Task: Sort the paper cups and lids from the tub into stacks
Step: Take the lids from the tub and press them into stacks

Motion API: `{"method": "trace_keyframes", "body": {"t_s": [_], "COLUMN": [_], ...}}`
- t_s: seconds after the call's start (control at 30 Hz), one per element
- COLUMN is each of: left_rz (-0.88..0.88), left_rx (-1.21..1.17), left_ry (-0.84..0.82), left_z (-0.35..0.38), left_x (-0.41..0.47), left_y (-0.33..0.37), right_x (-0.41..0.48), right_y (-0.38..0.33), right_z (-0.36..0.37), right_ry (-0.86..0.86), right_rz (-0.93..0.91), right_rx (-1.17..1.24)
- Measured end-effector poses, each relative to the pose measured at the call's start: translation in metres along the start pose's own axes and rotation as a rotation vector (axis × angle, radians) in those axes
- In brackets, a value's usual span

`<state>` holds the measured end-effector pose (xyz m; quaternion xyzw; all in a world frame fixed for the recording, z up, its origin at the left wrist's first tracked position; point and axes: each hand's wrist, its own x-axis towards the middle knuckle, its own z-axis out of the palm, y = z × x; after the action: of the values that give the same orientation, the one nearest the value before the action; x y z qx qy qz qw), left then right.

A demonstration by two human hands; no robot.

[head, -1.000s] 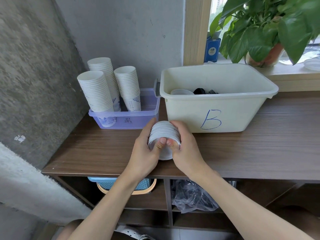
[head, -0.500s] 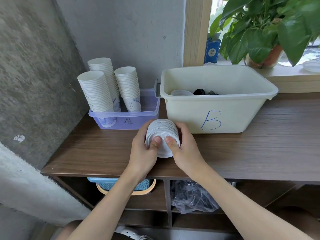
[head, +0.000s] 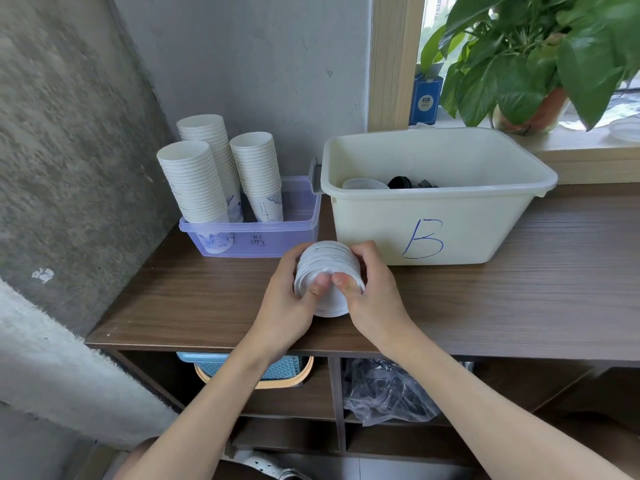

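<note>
Gripping lid stack point(head: 327, 263) nr "B" tub point(head: 374, 226)

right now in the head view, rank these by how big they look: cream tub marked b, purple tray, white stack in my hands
1. cream tub
2. purple tray
3. white stack, smallest even though it is nearest the camera

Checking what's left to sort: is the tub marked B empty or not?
Not empty: inside the tub, a white lid and black pieces lie on the bottom.
</note>
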<state>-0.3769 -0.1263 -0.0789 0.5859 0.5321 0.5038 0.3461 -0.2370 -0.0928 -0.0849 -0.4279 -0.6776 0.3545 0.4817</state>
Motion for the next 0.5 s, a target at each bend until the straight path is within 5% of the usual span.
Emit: {"method": "trace_keyframes", "body": {"t_s": [0.5], "left_rz": [-0.134], "left_rx": [-0.208], "left_ry": [0.251], "left_z": [0.0068], "left_x": [0.0074], "left_y": [-0.0042], "right_x": [0.0003], "right_y": [-0.0014], "right_z": [0.004], "right_ry": [-0.169], "right_rz": [0.019], "right_rx": [0.148]}}
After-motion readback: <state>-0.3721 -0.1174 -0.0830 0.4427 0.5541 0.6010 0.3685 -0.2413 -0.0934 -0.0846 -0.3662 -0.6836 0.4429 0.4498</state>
